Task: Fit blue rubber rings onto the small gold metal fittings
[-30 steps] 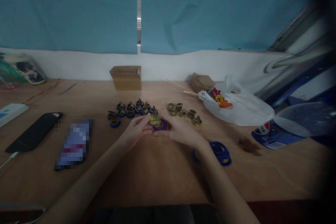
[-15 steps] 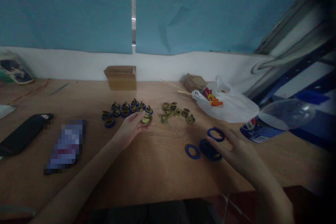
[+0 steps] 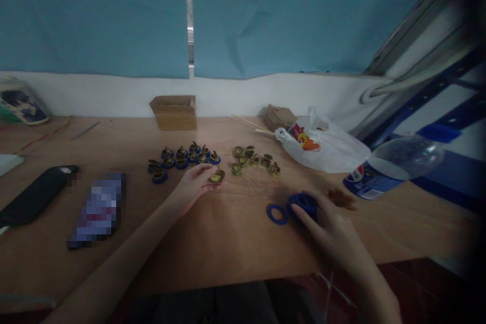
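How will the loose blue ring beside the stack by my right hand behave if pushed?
The loose blue ring probably slides rather than rolls, since it lies flat. It's likely light for its width, given the narrow band and open middle.

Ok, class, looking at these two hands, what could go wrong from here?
The round, gold-coloured metallic piece might slip, since the left hand pinches it on one side. The right hand, at a pile of round blue rings, could topple the pile or nudge the single flat blue ring lying beside it.
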### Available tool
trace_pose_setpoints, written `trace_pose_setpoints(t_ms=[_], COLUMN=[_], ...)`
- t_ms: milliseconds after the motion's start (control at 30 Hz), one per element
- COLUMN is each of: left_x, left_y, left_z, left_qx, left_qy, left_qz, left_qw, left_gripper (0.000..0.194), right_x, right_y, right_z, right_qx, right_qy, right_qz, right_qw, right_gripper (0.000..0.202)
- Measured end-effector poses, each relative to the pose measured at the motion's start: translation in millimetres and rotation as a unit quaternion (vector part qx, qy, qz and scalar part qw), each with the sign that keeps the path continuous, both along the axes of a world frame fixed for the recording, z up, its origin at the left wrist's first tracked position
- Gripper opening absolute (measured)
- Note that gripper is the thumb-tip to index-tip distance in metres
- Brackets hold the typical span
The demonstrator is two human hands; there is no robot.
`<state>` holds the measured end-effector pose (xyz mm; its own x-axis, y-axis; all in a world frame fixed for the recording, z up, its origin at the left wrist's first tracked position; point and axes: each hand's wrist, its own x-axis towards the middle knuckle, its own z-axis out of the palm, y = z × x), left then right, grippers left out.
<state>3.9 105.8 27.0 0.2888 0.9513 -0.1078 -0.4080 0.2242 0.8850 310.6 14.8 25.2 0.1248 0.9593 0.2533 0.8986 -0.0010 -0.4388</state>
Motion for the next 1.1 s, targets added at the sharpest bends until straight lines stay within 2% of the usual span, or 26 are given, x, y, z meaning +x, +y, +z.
trace_pose_setpoints(t_ms=[267, 400, 500, 567, 667, 767, 833, 933, 1033, 1100], left_x=[1, 4, 6, 8, 8, 8, 9, 9, 8, 7], left_y=[-1, 0, -4, -9, -18, -24, -26, -26, -24, -23], left_z=[1.3, -3.7, -7.1, -7.5, -7.4, -10.7, -14.9, -19.3, -16.6, -12.1], left_qx=[0.024, 0.085, 0.187, 0.273, 0.375, 0.427, 0.441, 0.449, 0.454, 0.459], left_qy=[0.023, 0.088, 0.18, 0.241, 0.308, 0.32, 0.325, 0.335, 0.35, 0.391], left_qz=[-0.014, 0.01, 0.06, 0.073, 0.053, 0.009, -0.006, 0.007, 0.026, 0.028], left_qw=[0.999, 0.992, 0.964, 0.928, 0.873, 0.846, 0.837, 0.828, 0.819, 0.797], left_gripper=[0.026, 0.028, 0.039, 0.043, 0.044, 0.051, 0.056, 0.061, 0.071, 0.075], right_x=[0, -11, -42, -71, -112, -137, -144, -143, -130, -115], right_y=[-3, -4, -6, -6, 0, 10, 16, 22, 31, 43], right_z=[-2.6, 10.8, 27.7, 35.8, 37.1, 29.4, 23.9, 21.1, 29.2, 40.9], right_qx=[0.014, 0.109, 0.164, 0.131, 0.085, 0.042, 0.023, 0.016, 0.03, 0.045], right_qy=[-0.002, -0.035, -0.025, 0.02, 0.06, 0.063, 0.054, 0.047, 0.04, 0.005], right_qz=[-0.018, -0.02, -0.018, 0.026, 0.127, 0.177, 0.183, 0.184, 0.179, 0.147], right_qw=[1.0, 0.993, 0.986, 0.991, 0.986, 0.981, 0.981, 0.982, 0.983, 0.988], right_gripper=[0.058, 0.057, 0.043, 0.033, 0.031, 0.033, 0.031, 0.027, 0.027, 0.029])
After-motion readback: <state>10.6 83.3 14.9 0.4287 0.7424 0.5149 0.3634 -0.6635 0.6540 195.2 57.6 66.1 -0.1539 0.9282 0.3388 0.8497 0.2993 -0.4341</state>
